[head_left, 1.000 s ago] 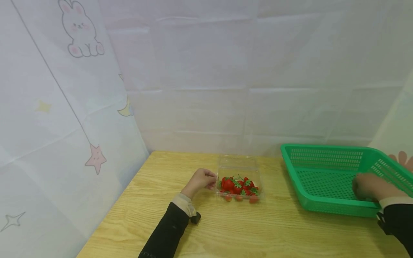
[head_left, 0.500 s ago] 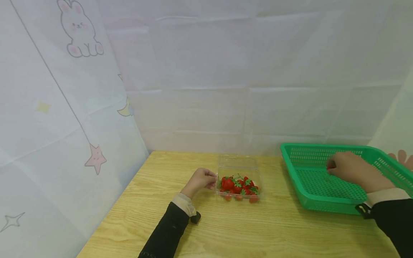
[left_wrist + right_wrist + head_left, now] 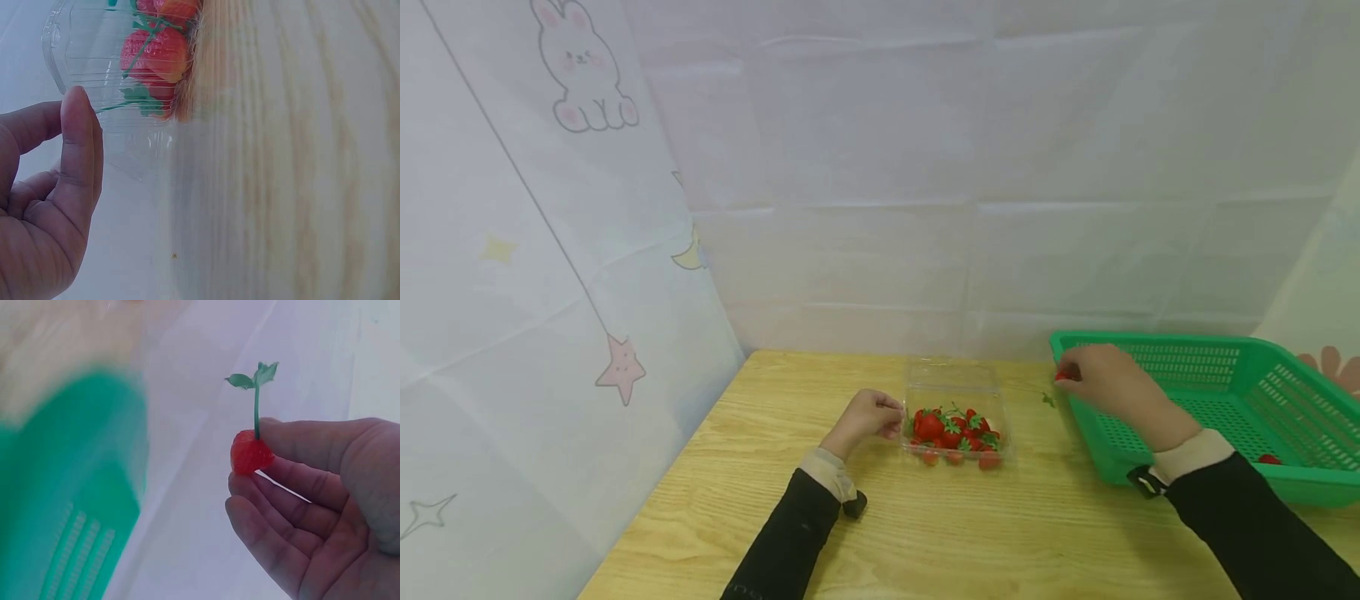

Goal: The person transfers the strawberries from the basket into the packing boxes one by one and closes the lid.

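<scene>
A clear plastic clamshell box (image 3: 953,378) with its lid raised stands on the table, holding several red strawberries (image 3: 930,427) with green leaves. My left hand (image 3: 862,422) pinches the box's left wall between thumb and fingers; the left wrist view shows the fingertips at the clear plastic. Between thumb and fingertips, my right hand (image 3: 1112,385) holds a strawberry (image 3: 250,454) by its red body. Its green stem and leaves stick out past the fingers. This hand is above the left rim of the green basket (image 3: 1317,475). Another strawberry (image 3: 1268,459) lies inside the basket, near its front wall.
Light wooden table surface (image 3: 1000,533) lies in front of the box and between box and basket. A pale fabric backdrop (image 3: 865,167) hangs behind the table, and a printed one (image 3: 512,333) hangs along the left side.
My right hand has risen from inside the basket and moved left to its left rim, carrying a strawberry. A strawberry in the basket has come into sight. My left hand stays at the box.
</scene>
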`<state>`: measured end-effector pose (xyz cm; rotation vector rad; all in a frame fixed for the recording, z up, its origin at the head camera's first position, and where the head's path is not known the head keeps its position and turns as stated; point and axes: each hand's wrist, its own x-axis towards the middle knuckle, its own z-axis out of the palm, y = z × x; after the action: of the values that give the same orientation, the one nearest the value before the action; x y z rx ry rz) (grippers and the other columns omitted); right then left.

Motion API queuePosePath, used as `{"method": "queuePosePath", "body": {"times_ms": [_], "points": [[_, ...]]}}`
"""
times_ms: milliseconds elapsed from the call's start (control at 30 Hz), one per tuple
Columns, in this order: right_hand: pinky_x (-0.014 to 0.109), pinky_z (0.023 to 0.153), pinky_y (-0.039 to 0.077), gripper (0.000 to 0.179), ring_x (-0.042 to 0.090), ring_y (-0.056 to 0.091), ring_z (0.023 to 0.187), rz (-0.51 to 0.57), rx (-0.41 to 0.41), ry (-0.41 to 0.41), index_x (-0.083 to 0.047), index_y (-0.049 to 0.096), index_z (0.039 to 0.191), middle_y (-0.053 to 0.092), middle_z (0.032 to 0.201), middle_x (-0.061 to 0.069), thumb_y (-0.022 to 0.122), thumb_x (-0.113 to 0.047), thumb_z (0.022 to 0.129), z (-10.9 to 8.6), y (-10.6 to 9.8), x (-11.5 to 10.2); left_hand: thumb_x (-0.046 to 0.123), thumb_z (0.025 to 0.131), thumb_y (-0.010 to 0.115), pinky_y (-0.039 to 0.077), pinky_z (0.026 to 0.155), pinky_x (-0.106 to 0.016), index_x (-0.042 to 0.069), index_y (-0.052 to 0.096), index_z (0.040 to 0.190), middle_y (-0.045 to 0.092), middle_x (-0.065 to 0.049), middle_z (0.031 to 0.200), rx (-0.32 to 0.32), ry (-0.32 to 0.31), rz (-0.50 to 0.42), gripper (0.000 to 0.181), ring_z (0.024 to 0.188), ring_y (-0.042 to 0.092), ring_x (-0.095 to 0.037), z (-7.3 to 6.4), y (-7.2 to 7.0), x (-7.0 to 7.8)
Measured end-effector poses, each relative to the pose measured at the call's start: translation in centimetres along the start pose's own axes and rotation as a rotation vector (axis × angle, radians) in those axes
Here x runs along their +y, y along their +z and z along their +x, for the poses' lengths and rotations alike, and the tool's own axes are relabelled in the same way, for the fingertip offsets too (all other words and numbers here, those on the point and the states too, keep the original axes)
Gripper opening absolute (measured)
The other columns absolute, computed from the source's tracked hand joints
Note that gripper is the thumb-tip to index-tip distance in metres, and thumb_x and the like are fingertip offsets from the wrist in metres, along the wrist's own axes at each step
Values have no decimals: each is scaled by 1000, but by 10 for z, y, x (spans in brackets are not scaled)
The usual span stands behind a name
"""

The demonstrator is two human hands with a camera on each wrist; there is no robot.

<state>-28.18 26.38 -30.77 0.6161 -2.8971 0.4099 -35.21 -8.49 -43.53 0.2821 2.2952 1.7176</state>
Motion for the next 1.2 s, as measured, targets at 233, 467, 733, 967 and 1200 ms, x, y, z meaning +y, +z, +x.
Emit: {"method": "queuePosePath", "body": {"times_ms": [233, 467, 733, 967, 1200], "points": [[38, 60, 52, 11, 19, 61, 72, 35, 40, -21, -3, 69, 92, 65, 82, 3, 73, -12, 87, 16, 36, -29, 3, 94, 63, 60, 62, -34, -12, 65, 107, 66, -13, 76, -13, 10, 4, 19, 62, 64, -15, -2, 0, 2], [33, 57, 50, 9, 15, 57, 65, 33, 12, -11, -5, 69, 86, 63, 76, 1, 76, -10, 84, 31, 72, -49, 3, 94, 62, 59, 60, -31, -12, 65, 106, 66, -13, 76, 0, 9, 11, 19, 62, 63, -14, -2, 1, 2], [33, 56, 47, 15, 16, 52, 62, 19, -28, 6, -5, 63, 72, 57, 70, 2, 75, -3, 81, 40, 103, -60, 3, 94, 63, 59, 60, -31, -11, 66, 104, 66, -11, 74, 1, 6, 8, 17, 61, 64, -14, -1, 1, 0], [26, 48, 28, 33, 11, 29, 50, 61, -103, 46, -10, 48, 59, 33, 54, -5, 66, 8, 80, 41, 115, -69, 3, 93, 64, 59, 59, -30, -9, 66, 102, 66, -12, 75, -4, 10, 1, 16, 61, 64, -15, -3, 2, 2], [26, 48, 24, 37, 12, 26, 51, 12, -141, 82, -12, 44, 56, 31, 52, -5, 62, 11, 79, 46, 122, -71, 3, 93, 65, 59, 59, -31, -9, 67, 102, 67, -14, 77, 5, 21, 3, 15, 61, 64, -15, -3, 2, 2]]}}
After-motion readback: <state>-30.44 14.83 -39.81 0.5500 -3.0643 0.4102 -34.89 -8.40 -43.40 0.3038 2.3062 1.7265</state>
